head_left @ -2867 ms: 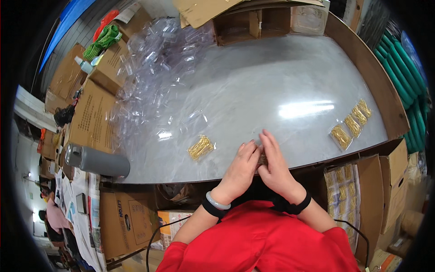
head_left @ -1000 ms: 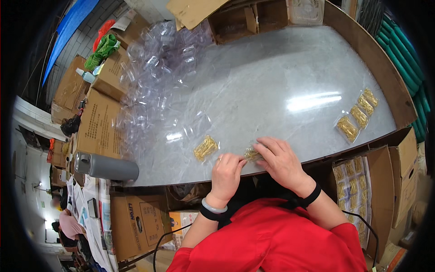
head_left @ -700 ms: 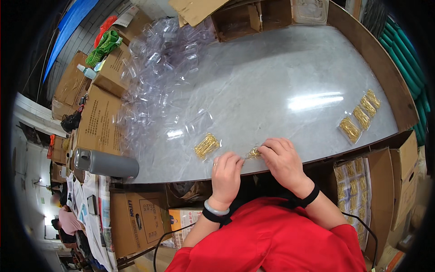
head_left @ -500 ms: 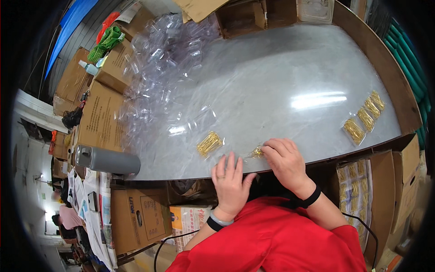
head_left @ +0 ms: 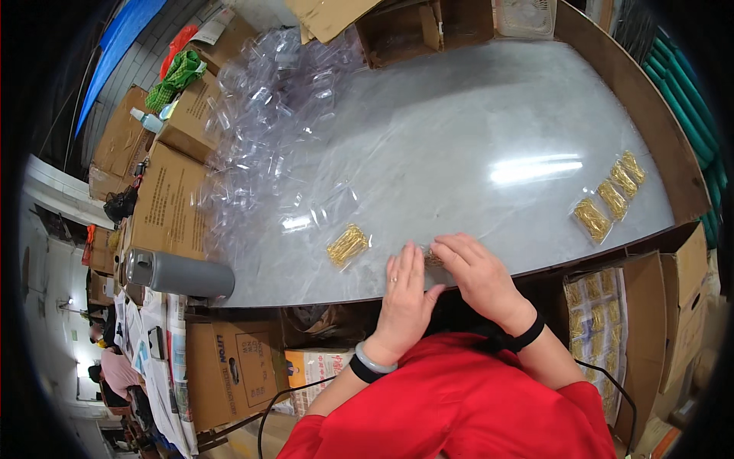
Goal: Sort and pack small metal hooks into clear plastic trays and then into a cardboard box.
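Near the table's front edge, a small clear packet of gold-coloured, thin wire-like pieces (head_left: pixel 433 260) lies between my two hands, largely hidden by them. My left hand (head_left: pixel 405 298) is flat with its fingers stretched out, at the packet's left side. Over the packet's right side rest the extended fingers of my right hand (head_left: pixel 483 281), the palm facing down. To the left of my hands, another filled clear packet (head_left: pixel 349 245) lies on the grey tabletop (head_left: pixel 443 145). Several similar packets (head_left: pixel 592 219) lie in a slanting row at the right.
A large heap of empty clear plastic bags (head_left: pixel 264 130) covers the table's left side. A grey bottle (head_left: pixel 183 273) lies at the front left corner. Below the right edge, an open carton (head_left: pixel 650 321) holds layered gold packets (head_left: pixel 595 314). Cardboard walls the right side (head_left: pixel 634 99).
My left hand has moved right and forward, up to the packet's side. The right hand has shifted slightly left and now covers more of the packet.
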`<control>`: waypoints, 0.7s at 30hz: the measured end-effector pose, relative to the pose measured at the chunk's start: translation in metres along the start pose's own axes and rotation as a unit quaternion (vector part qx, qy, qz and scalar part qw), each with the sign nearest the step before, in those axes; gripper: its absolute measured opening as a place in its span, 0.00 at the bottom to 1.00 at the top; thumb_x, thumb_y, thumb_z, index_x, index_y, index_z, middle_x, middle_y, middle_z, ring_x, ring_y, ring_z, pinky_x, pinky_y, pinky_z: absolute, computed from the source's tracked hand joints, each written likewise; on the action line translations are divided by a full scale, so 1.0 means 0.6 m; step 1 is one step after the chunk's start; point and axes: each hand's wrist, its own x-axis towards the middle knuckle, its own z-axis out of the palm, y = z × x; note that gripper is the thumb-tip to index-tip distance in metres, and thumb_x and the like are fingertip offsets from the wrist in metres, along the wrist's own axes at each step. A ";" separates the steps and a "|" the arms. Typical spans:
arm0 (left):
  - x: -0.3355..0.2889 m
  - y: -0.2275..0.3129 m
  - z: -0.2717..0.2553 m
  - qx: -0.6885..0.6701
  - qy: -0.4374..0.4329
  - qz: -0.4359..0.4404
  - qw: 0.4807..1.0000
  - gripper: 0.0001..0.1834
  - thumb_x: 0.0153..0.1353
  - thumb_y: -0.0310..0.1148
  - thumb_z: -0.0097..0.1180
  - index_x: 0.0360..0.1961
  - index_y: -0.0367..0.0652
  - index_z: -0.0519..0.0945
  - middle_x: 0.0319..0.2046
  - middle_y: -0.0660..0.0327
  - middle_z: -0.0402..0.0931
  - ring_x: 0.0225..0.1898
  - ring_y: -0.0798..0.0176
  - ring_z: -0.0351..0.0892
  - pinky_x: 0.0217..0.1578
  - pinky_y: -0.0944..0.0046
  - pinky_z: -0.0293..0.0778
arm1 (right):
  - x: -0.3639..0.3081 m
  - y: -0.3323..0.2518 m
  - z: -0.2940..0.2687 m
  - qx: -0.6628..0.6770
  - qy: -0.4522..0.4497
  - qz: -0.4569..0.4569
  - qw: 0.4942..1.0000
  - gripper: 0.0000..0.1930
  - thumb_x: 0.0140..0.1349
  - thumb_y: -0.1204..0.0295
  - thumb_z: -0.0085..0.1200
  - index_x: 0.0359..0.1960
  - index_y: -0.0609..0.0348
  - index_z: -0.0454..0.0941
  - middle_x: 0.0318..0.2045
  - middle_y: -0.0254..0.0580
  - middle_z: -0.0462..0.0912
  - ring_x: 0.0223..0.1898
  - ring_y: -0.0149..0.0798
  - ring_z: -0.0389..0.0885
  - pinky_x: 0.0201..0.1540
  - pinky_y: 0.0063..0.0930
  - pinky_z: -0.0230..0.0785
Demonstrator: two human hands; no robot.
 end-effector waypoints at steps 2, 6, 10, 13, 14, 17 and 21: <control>0.023 0.004 -0.012 -0.050 0.007 -0.014 0.999 0.39 0.62 0.29 0.64 0.71 0.28 0.59 0.71 0.36 0.56 0.73 0.34 0.55 0.70 0.45 0.57 | -0.002 0.003 -0.005 0.072 0.033 0.034 0.996 0.22 0.61 0.84 0.51 0.58 0.64 0.73 0.58 0.51 0.76 0.60 0.55 0.75 0.62 0.42 0.70; 0.062 -0.010 -0.012 -0.038 -0.014 0.069 0.997 0.36 0.63 0.28 0.62 0.71 0.31 0.61 0.70 0.39 0.60 0.72 0.36 0.58 0.71 0.46 0.56 | -0.020 -0.005 -0.013 0.146 0.146 0.151 0.967 0.21 0.66 0.87 0.43 0.60 0.65 0.71 0.62 0.55 0.72 0.62 0.57 0.72 0.64 0.40 0.67; 0.069 -0.022 -0.002 -0.027 -0.065 0.118 0.991 0.29 0.65 0.24 0.57 0.67 0.31 0.67 0.68 0.43 0.64 0.70 0.39 0.62 0.71 0.44 0.58 | -0.044 -0.037 -0.008 0.100 0.110 0.158 0.976 0.27 0.61 0.90 0.41 0.65 0.67 0.66 0.67 0.62 0.65 0.68 0.61 0.65 0.70 0.43 0.60; 0.068 -0.026 0.011 -0.026 -0.049 0.122 0.991 0.26 0.64 0.21 0.53 0.63 0.30 0.70 0.65 0.42 0.67 0.68 0.39 0.65 0.70 0.44 0.61 | -0.031 -0.051 0.011 0.098 0.076 0.133 0.983 0.31 0.58 0.91 0.41 0.67 0.70 0.62 0.69 0.65 0.60 0.71 0.67 0.60 0.72 0.49 0.56; 0.068 -0.025 0.013 -0.030 -0.038 0.124 0.991 0.24 0.63 0.19 0.52 0.62 0.29 0.71 0.63 0.41 0.68 0.67 0.38 0.66 0.69 0.45 0.63 | -0.025 -0.054 0.016 0.096 0.067 0.119 0.986 0.31 0.57 0.92 0.40 0.67 0.70 0.62 0.69 0.65 0.60 0.71 0.68 0.59 0.73 0.51 0.54; 0.064 -0.014 0.012 -0.064 0.005 0.105 0.992 0.18 0.61 0.20 0.48 0.53 0.24 0.74 0.58 0.41 0.69 0.64 0.37 0.68 0.67 0.45 0.65 | -0.005 -0.048 0.020 0.089 0.048 0.094 0.990 0.30 0.59 0.90 0.44 0.67 0.71 0.62 0.67 0.63 0.64 0.69 0.68 0.61 0.72 0.54 0.55; 0.054 -0.015 0.021 -0.039 0.046 0.108 0.992 0.17 0.60 0.19 0.48 0.51 0.25 0.75 0.56 0.41 0.71 0.61 0.37 0.71 0.67 0.47 0.67 | -0.007 -0.024 0.018 -0.132 0.011 0.010 0.991 0.25 0.61 0.82 0.52 0.62 0.69 0.69 0.59 0.56 0.75 0.64 0.58 0.72 0.67 0.50 0.64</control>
